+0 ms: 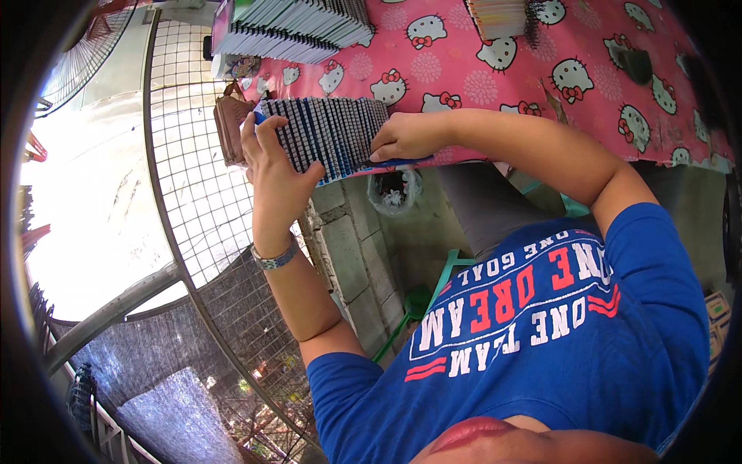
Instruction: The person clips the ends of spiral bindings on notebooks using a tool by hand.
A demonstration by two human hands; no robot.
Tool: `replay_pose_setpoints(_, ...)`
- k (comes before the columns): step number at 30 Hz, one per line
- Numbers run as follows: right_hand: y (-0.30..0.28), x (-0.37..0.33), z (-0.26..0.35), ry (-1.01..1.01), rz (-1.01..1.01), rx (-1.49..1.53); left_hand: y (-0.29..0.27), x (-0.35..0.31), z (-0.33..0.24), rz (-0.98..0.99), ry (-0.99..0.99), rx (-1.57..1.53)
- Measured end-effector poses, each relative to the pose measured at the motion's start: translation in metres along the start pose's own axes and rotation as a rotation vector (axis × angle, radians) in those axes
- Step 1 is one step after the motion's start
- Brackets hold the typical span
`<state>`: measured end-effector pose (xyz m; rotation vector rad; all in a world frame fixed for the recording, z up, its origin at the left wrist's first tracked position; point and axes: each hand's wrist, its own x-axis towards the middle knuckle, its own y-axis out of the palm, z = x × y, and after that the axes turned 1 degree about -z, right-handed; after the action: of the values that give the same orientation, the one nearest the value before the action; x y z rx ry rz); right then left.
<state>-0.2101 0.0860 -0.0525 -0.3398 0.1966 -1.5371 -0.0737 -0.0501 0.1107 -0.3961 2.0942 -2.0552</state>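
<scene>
A row of spiral-bound notebooks (332, 127) sits at the near left edge of the table, packed tightly with their white and blue bindings up. Over its left end my left hand (280, 166) is open, fingers and thumb spread and touching the notebooks. A bit of blue shows by its fingertips. At the row's right end my right hand (408, 138) has its fingers curled together. Below them a thin, long blue object (413, 162) sticks out to the right along the table edge; its kind is not clear.
A pink patterned cloth covers the table (479, 89). More spiral-bound notebooks (290, 31) are stacked at the far left, another stack (495, 17) at the back. A brown bag (232, 127) lies beside the wire mesh (185, 155). Below the edge hangs a clear plastic bag (394, 191).
</scene>
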Motion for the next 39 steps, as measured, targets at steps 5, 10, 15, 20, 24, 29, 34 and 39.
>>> replay_pose_setpoints(5, 0.014, -0.008, -0.018, -0.194, -0.167, -0.11, 0.001, 0.001, 0.0, 0.001, 0.005, 0.007)
replay_pose_setpoints(10, 0.008, -0.006, -0.014, -0.158, -0.17, -0.297, 0.0, 0.001, -0.002, 0.001, -0.001, -0.01)
replay_pose_setpoints(15, 0.006, -0.005, -0.005, 0.142, 0.051, 0.074, 0.0, 0.0, -0.003, 0.004, -0.004, -0.01)
replay_pose_setpoints(20, 0.014, -0.01, -0.022, -0.338, -0.358, -0.471, 0.0, 0.001, 0.0, -0.003, 0.005, -0.028)
replay_pose_setpoints(24, -0.002, 0.001, -0.011, -0.009, 0.046, -0.161, 0.001, 0.001, -0.001, 0.0, 0.003, 0.002)
replay_pose_setpoints(29, 0.01, -0.001, -0.022, 0.162, 0.164, 0.081, 0.002, 0.0, 0.001, -0.007, 0.016, 0.011)
replay_pose_setpoints(34, 0.022, -0.008, -0.036, -0.387, -0.444, -0.437, 0.001, 0.0, -0.003, -0.008, 0.008, -0.009)
replay_pose_setpoints(39, 0.004, 0.001, -0.016, 0.251, 0.19, 0.078, 0.003, 0.001, -0.001, -0.007, 0.022, -0.014)
